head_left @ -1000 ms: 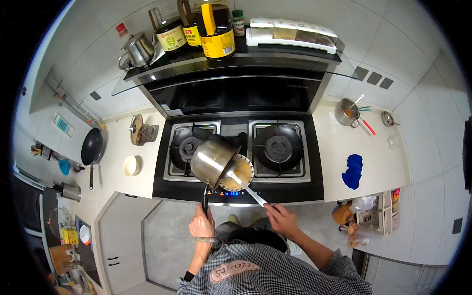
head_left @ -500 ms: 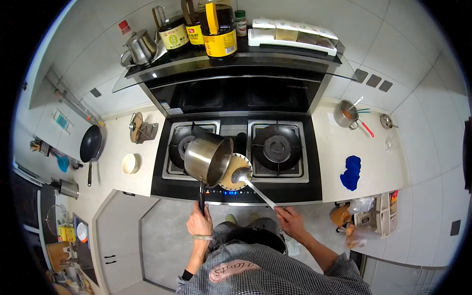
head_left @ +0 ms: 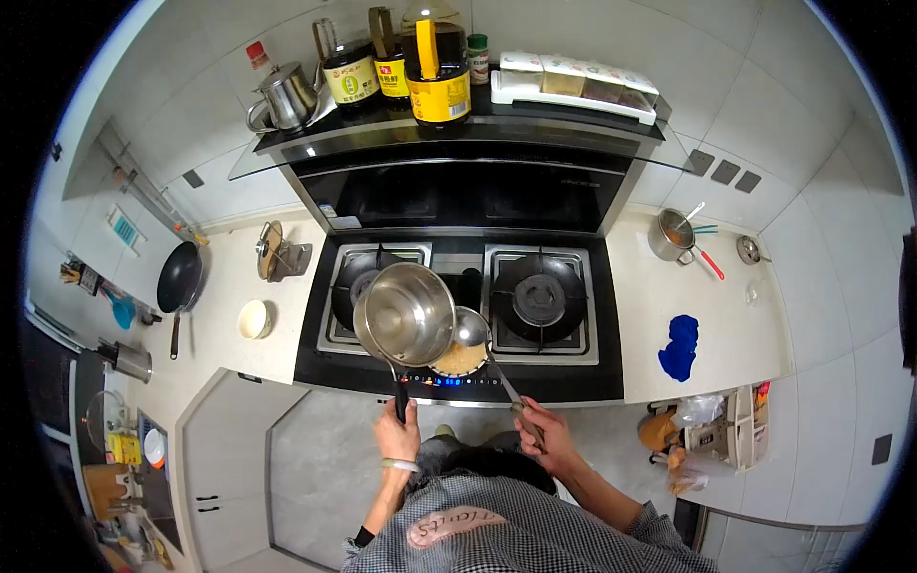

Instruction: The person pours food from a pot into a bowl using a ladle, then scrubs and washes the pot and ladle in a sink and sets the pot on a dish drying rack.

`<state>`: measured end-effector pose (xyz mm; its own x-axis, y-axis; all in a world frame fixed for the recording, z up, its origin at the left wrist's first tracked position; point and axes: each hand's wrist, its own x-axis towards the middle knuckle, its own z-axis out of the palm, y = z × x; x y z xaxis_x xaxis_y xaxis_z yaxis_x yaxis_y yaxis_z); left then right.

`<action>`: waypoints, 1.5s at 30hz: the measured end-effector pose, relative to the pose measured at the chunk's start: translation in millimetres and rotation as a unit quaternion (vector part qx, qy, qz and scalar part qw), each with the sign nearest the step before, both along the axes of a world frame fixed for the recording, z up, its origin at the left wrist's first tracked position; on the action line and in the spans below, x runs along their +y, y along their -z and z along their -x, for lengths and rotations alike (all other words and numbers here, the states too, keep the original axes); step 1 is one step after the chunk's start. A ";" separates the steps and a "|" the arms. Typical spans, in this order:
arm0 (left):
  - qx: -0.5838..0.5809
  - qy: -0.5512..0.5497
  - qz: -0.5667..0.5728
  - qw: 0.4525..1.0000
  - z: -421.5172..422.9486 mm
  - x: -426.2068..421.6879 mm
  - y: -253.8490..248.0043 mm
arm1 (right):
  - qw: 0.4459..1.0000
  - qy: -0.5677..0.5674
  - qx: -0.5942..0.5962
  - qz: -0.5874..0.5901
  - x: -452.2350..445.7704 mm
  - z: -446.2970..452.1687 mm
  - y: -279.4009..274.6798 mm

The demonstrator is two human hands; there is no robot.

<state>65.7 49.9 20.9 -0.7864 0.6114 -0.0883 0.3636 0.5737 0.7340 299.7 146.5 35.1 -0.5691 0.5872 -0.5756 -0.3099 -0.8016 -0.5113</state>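
A steel saucepan (head_left: pixel 405 315) is held by its black handle in my left hand (head_left: pixel 396 435); its inside faces up and looks nearly empty. My right hand (head_left: pixel 546 437) is closed round the handle of a metal ladle (head_left: pixel 470 327), whose bowl is over the upper part of a bowl of yellowish food (head_left: pixel 460 359). That bowl stands at the stove's front middle, partly hidden by the ladle and the pan's right side.
Black burners (head_left: pixel 540 300) lie left and right on the stove. On the left counter are a cream bowl (head_left: pixel 254 320) and a frying pan (head_left: pixel 180 277). A blue cloth (head_left: pixel 679 349) and a small pot (head_left: pixel 671 237) are on the right counter. Bottles (head_left: pixel 439 81) stand on the shelf.
The saucepan has turned from tilted over the bowl to nearly upright, its inside now showing. The ladle has moved out of the food to the bowl's upper edge, its handle steeper.
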 end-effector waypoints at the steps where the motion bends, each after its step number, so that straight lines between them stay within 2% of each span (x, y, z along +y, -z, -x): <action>1: 0.011 -0.002 -0.006 1.000 0.0 0.6 5.3 | 0.999 -0.006 0.028 0.018 -2.2 -4.4 -1.3; 3: 0.021 -0.006 -0.013 1.000 3.0 0.6 26.0 | 0.999 -0.009 0.037 0.037 -7.7 -12.9 -3.2; 5: 0.049 0.021 -0.096 0.994 11.6 -0.2 52.2 | 0.997 -0.012 0.046 0.055 -10.5 -20.6 -9.7; 6: 0.049 0.017 -0.097 0.994 11.3 2.7 45.0 | 0.996 -0.001 0.058 0.063 -11.4 -24.3 -16.2; 8: -0.187 -0.028 -0.076 0.979 7.9 6.0 29.9 | 0.995 0.005 0.066 0.071 -10.5 -27.1 -29.0; 9: -0.188 -0.032 -0.078 0.978 6.1 8.6 19.6 | 0.993 -0.001 0.087 0.077 -7.7 -26.5 -34.8; 11: -0.364 -0.055 -0.126 0.921 3.1 9.9 2.7 | 0.990 -0.018 0.107 0.086 -2.7 -18.7 -46.4; 14: -0.417 -0.064 -0.144 0.895 2.1 1.8 3.9 | 0.985 -0.065 0.130 0.088 1.8 16.4 -61.1; 16: -0.439 -0.074 -0.144 0.884 -2.5 -5.5 -13.0 | 0.985 -0.079 0.118 0.098 0.1 46.9 -66.2; 20: -0.500 -0.090 -0.167 0.845 -7.0 -41.9 -15.3 | 0.980 -0.127 0.102 0.117 -16.4 95.3 -64.3; 21: -0.515 -0.090 -0.187 0.831 -2.5 -53.2 -16.1 | 0.971 -0.139 0.132 0.146 -21.0 108.9 -61.5; 22: -0.508 -0.104 -0.180 0.836 0.9 -68.8 -32.4 | 0.963 -0.177 0.132 0.152 -32.4 120.8 -61.4; 25: -0.502 -0.118 -0.221 0.828 21.1 -114.9 -31.3 | 0.959 -0.168 0.120 0.196 -60.7 160.3 -66.1; 28: -0.461 -0.139 -0.246 0.841 55.3 -171.8 -25.1 | 0.962 -0.202 0.078 0.167 -100.5 217.1 -73.4; 32: -0.403 -0.174 -0.329 0.837 102.3 -270.3 -31.3 | 0.929 -0.307 0.089 0.184 -182.3 296.2 -79.6; 34: -0.269 -0.248 -0.216 0.905 125.9 -320.0 -23.2 | 0.906 -0.371 0.096 0.180 -226.6 338.3 -71.5; 36: -0.222 -0.282 -0.211 0.909 150.3 -372.9 -10.7 | 0.881 -0.417 0.082 0.206 -274.4 379.4 -67.0; 40: -0.244 -0.361 -0.307 0.846 195.5 -456.4 -17.8 | 0.842 -0.482 0.087 0.226 -363.2 458.3 -76.8; 41: -0.251 -0.379 -0.334 0.826 207.7 -476.1 -19.7 | 0.833 -0.510 0.079 0.202 -384.9 477.8 -78.3; 45: -0.253 -0.447 -0.359 0.780 259.4 -534.9 -26.4 | 0.800 -0.576 0.058 0.157 -456.7 551.3 -68.5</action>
<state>-193.7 -485.1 47.3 -0.9025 -0.1258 -0.4118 -0.3850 -0.1928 0.9026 -251.6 -310.1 103.7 -0.6890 -0.5280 -0.4965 0.6962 -0.6727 -0.2507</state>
